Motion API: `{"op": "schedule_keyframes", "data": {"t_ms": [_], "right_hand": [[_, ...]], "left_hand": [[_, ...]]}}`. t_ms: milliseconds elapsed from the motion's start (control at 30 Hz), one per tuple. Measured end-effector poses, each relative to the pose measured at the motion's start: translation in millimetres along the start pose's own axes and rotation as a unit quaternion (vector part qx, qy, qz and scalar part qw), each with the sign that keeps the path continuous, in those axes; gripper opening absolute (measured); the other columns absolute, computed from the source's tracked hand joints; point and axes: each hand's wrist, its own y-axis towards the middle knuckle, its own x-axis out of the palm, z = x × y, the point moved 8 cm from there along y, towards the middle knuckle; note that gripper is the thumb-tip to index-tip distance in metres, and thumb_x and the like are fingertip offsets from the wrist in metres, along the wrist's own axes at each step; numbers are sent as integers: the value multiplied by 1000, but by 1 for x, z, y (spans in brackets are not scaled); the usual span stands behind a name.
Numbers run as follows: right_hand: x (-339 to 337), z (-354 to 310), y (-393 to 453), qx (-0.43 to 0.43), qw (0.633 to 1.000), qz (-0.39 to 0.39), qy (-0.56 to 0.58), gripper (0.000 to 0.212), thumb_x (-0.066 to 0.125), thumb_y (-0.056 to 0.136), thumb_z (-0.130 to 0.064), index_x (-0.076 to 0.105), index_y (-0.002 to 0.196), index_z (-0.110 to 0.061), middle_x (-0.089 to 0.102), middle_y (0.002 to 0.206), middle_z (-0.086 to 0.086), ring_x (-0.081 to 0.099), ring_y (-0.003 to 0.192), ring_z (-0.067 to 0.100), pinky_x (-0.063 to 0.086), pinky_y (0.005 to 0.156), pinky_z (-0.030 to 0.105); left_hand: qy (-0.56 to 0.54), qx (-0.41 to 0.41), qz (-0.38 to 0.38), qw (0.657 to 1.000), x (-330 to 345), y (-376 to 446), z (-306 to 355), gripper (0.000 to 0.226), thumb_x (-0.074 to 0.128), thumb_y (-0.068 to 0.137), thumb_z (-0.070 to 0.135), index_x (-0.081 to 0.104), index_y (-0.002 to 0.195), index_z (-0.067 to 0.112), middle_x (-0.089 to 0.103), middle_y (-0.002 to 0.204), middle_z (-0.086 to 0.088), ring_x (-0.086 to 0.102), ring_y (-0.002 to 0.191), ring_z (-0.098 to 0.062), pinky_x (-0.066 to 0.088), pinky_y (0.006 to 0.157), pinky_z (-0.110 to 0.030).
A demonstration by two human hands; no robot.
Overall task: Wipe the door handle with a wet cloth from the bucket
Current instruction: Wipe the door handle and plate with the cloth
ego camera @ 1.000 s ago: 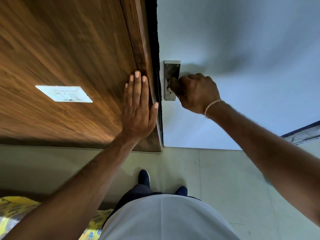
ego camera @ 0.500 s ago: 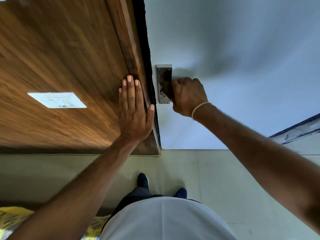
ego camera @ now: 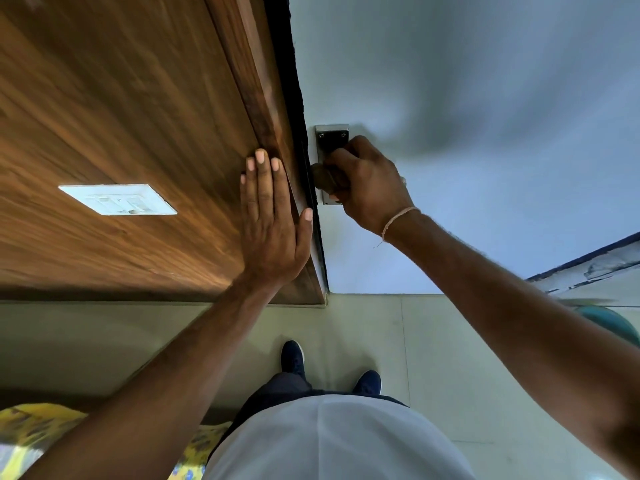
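Two hands are at work: the right hand [ego camera: 367, 183] is clenched round a dark wad, apparently the cloth [ego camera: 325, 178], pressed onto the door handle, which its fingers hide, at the steel backplate [ego camera: 331, 136] on the pale door [ego camera: 485, 116]. Soft cloth should mould round the rigid, likely slick lever. Flat and unclenched, the left hand [ego camera: 270, 223] braces on the wooden frame [ego camera: 256, 81]. No bucket can be made out for certain.

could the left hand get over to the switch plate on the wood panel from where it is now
Probably yes. The left hand lies flat and open on the wood panel, holding nothing, and the white switch plate sits on that same surface to its left with only bare wood between them.
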Motion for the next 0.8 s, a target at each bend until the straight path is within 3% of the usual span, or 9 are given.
{"op": "schedule_keyframes", "data": {"t_ms": [133,267,400,567,633,800], "right_hand": [[-6,10,0,22,997,17,-68,42,81,84,-32,65,117,-12,73,99,11,67,84,40,51,69,38],[-2,-2,-4,4,989,36,-145,35,76,84,-32,61,104,-7,73,93,13,67,83,40,50,81,42],[5,1,0,25,991,-5,-129,50,77,84,-38,57,117,-5,74,102,15,68,91,41,50,89,46],[3,10,2,10,996,-29,-82,58,82,82,-32,54,125,-6,72,104,14,66,91,42,43,79,40],[0,16,3,-7,995,-44,-84,58,82,82,-31,54,126,-7,72,105,15,65,91,44,36,75,38],[-12,47,-6,-19,993,-71,-91,46,83,82,-29,57,115,-11,73,96,12,66,85,40,43,79,38]], "left_hand": [[0,12,7,1000,-2,-1,-3,72,40,110,37,23,166,-6,22,174,-28,17,166,-40,22,136,-56],[-3,8,9,1000,-2,0,-3,72,42,109,36,25,165,-7,25,173,-29,20,165,-42,24,135,-57],[2,3,9,1000,2,-1,-1,73,41,110,37,20,166,-6,23,173,-30,19,165,-43,25,134,-59],[-2,0,6,1000,5,-1,1,76,44,110,35,15,166,-7,20,173,-32,16,165,-45,23,134,-61],[-7,0,8,1000,5,-1,1,76,45,110,35,16,166,-7,20,173,-32,17,165,-46,23,134,-62],[-15,-3,13,1000,4,-1,3,76,45,109,34,20,164,-11,22,172,-35,19,164,-48,24,133,-63]]}}
